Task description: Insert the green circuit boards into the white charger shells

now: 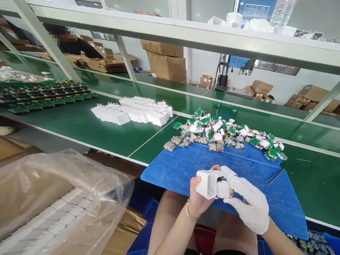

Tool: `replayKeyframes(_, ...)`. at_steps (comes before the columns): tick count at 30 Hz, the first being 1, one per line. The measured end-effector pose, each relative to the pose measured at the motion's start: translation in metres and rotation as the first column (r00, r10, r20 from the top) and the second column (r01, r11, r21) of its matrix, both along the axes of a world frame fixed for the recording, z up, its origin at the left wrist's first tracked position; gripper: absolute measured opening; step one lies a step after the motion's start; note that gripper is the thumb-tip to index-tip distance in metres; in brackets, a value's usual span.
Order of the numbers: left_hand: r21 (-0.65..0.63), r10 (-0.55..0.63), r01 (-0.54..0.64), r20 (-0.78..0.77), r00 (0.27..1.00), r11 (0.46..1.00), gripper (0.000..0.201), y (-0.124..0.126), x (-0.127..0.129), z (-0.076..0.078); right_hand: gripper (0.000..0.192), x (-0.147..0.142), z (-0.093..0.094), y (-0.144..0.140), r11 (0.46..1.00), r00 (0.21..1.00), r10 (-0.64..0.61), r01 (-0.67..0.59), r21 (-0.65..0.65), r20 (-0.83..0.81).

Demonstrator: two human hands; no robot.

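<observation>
My left hand [198, 202], bare and with a bracelet at the wrist, is closed around a white plastic housing [204, 182] whose open end faces right. My right hand [252, 205] wears a white glove and pinches a small circuit board assembly [223, 189] with a white lump and dark wires. The assembly sits close to the housing's mouth; whether part of it is inside I cannot tell. Another white piece [228, 171] shows behind it, between the hands. Both hands are above a blue sheet [183, 166]. Beyond them lies a heap of similar circuit board assemblies [217, 131].
A pair of tweezers [275, 176] lies at the sheet's right. White housings [138, 111] stand in rows on the green bench [106, 136], with stacked boards [47, 94] farther left. A plastic-lined carton [66, 198] is at lower left. A shelf [164, 26] crosses above; a person [77, 46] sits beyond.
</observation>
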State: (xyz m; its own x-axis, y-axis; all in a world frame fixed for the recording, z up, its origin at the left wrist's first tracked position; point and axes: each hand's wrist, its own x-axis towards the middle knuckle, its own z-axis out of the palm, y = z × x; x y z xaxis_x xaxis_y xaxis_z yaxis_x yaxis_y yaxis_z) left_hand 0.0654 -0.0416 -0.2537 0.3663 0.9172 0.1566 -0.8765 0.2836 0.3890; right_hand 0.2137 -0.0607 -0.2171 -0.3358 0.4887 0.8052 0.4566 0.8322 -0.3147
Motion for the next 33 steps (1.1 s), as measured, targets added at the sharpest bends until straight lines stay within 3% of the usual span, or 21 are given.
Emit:
replayKeyframes(5, 0.003, 0.015, -0.015, 0.007, 1.000, 1.000, 0.052, 0.001, 0.000, 0.001, 0.031, -0.001, -0.003, -0.001, 0.983, 0.986, -0.092, 0.067, 0.170, 0.141)
replayKeyframes(8, -0.003, 0.021, -0.021, -0.001, 1.000, 1.000, 0.053, 0.000, 0.001, 0.002, 0.038, 0.000, -0.002, -0.004, 0.977, 0.965, -0.127, 0.081, 0.199, 0.230)
replayKeyframes(15, 0.033, -0.014, 0.013, 0.022, 1.000, 0.999, 0.052, 0.001, 0.002, 0.004, 0.029, -0.001, 0.019, -0.003, 0.996, 0.957, -0.066, 0.047, 0.071, 0.283)
replayKeyframes(20, -0.009, 0.011, -0.011, -0.010, 1.000, 1.000, 0.053, 0.001, 0.002, 0.003, 0.028, -0.007, 0.012, -0.003, 0.984, 0.942, -0.148, 0.109, 0.143, 0.302)
replayKeyframes(22, -0.034, 0.017, -0.017, -0.010, 1.000, 0.999, 0.054, 0.001, 0.001, 0.002, 0.025, -0.007, 0.016, 0.000, 0.996, 0.954, -0.074, 0.087, -0.030, 0.289)
replayKeyframes(23, -0.047, 0.017, -0.017, -0.002, 1.000, 0.999, 0.054, 0.001, 0.001, 0.002, 0.025, -0.005, 0.020, 0.002, 0.982, 0.964, -0.016, 0.065, -0.177, 0.265)
replayKeyframes(26, -0.096, 0.006, -0.001, 0.045, 0.999, 0.995, 0.053, 0.001, 0.001, 0.002, 0.030, 0.004, 0.035, 0.015, 0.846, 0.982, 0.071, 0.032, -0.532, 0.173)
replayKeyframes(30, -0.131, -0.004, 0.015, 0.084, 0.996, 0.991, 0.048, 0.002, -0.001, 0.004, 0.037, 0.007, 0.039, 0.040, 0.748, 0.979, 0.143, -0.011, -0.663, 0.146)
replayKeyframes(31, -0.134, 0.001, 0.009, 0.079, 0.997, 0.991, 0.046, 0.002, -0.001, 0.005, 0.039, 0.004, 0.037, 0.045, 0.705, 0.971, 0.208, -0.067, -0.706, 0.116)
replayKeyframes(33, -0.154, 0.012, -0.003, 0.060, 0.998, 0.988, 0.045, 0.002, -0.002, 0.007, 0.042, -0.005, 0.034, 0.052, 0.552, 0.945, 0.328, -0.202, -0.809, -0.012)
